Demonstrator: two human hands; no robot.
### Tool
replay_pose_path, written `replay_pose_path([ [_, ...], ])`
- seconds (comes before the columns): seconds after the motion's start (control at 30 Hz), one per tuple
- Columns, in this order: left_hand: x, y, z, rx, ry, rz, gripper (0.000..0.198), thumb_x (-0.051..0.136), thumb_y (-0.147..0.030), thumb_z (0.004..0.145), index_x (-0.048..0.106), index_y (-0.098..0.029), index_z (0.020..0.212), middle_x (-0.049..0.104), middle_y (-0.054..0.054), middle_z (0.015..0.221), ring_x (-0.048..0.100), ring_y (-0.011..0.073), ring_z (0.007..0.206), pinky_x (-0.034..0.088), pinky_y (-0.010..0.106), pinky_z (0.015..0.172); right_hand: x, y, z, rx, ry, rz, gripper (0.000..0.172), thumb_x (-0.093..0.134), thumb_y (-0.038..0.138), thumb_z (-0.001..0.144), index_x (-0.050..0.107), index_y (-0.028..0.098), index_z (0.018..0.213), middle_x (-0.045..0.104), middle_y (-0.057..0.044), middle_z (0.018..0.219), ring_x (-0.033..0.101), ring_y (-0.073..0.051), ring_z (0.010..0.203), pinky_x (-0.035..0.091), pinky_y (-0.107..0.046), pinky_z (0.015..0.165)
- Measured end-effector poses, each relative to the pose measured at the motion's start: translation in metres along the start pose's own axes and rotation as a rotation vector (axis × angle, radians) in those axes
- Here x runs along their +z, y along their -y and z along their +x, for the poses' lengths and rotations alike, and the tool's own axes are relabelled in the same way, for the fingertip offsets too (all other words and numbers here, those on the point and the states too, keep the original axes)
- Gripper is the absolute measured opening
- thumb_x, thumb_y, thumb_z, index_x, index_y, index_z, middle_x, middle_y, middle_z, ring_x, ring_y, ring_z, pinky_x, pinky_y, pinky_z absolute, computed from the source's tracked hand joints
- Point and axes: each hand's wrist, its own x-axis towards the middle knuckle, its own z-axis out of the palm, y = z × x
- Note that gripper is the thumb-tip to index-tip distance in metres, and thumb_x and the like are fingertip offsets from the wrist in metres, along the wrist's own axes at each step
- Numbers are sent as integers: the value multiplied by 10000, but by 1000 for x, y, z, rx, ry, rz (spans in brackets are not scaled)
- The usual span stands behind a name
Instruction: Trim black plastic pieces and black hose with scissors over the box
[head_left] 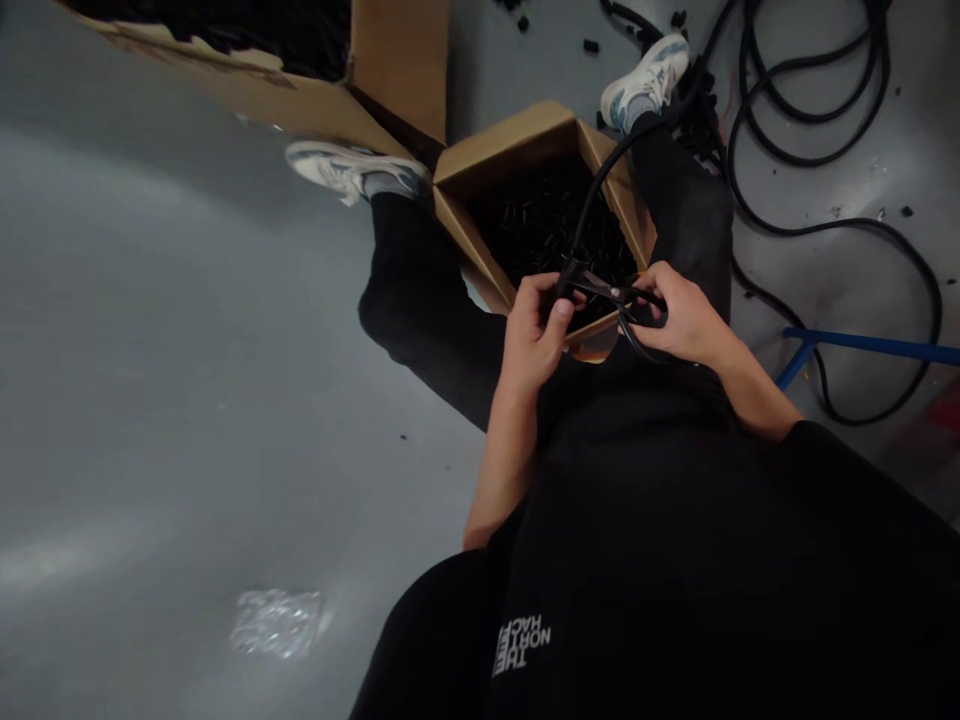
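My left hand [536, 335] is closed around the end of a long black hose or tube [598, 185], which curves up over the small cardboard box and off to the right. My right hand [679, 312] grips black-handled scissors [616, 294]. Their blades point left and meet the tube close to my left fingers; whether they cut into it I cannot tell. Below both hands, between my legs, the cardboard box [510, 155] holds many short black pieces [536, 220].
A larger cardboard box [401, 70] with dark contents stands at upper left. Loops of black tube [787, 225] lie on the floor at right, near a blue metal bar [877, 343]. A clear plastic bag [276, 622] lies at lower left. Black scraps [591, 46] dot the floor ahead.
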Motion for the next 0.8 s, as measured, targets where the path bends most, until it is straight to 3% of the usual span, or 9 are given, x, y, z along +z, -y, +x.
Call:
replay_pose_path([
  [0.23, 2, 13, -3, 190, -74, -96, 403, 629, -644, 1171, 628, -273, 1329, 746, 14, 1046, 816, 166, 856, 619, 273, 771, -10, 11, -1, -87, 48, -131, 399, 804, 467, 905, 567, 245, 1137, 724, -74, 1187, 717, -258, 1003, 600, -441, 883],
  [0.43, -11, -18, -13, 256, -21, 8, 447, 529, -658, 1203, 693, -257, 1315, 696, 12, 984, 743, 145, 782, 576, 267, 735, -28, 32, -1, -278, 83, -278, 468, 808, 454, 961, 589, 213, 1298, 682, -124, 1317, 727, -354, 1221, 606, -590, 1072],
  [0.53, -18, -41, -16, 307, 65, 10, 405, 516, -606, 1220, 723, -263, 1279, 710, 16, 974, 727, 158, 796, 570, 281, 738, -37, 49, -1, -408, 83, -383, 551, 824, 486, 962, 588, 201, 1369, 652, -129, 1392, 680, -422, 1359, 549, -711, 1173],
  [0.63, -25, -56, -16, 300, 233, -28, 343, 532, -533, 1229, 731, -253, 1217, 738, 17, 950, 713, 152, 768, 547, 274, 682, -44, 66, 0, -521, 137, -515, 563, 775, 466, 974, 577, 176, 1414, 632, -136, 1454, 641, -449, 1434, 500, -744, 1243],
  [0.73, -33, -58, -18, 263, 352, -38, 369, 535, -542, 1223, 733, -240, 1148, 721, 15, 883, 679, 153, 715, 531, 283, 627, -44, 74, 3, -566, 223, -620, 542, 722, 438, 976, 590, 109, 1386, 635, -177, 1439, 654, -454, 1416, 533, -688, 1225],
  [0.8, -37, -53, -23, 211, 329, -37, 430, 527, -602, 1210, 745, -246, 1104, 698, 17, 855, 662, 163, 700, 538, 301, 626, -42, 72, 4, -515, 264, -605, 546, 741, 485, 977, 609, 115, 1357, 647, -165, 1399, 683, -442, 1375, 573, -644, 1166],
])
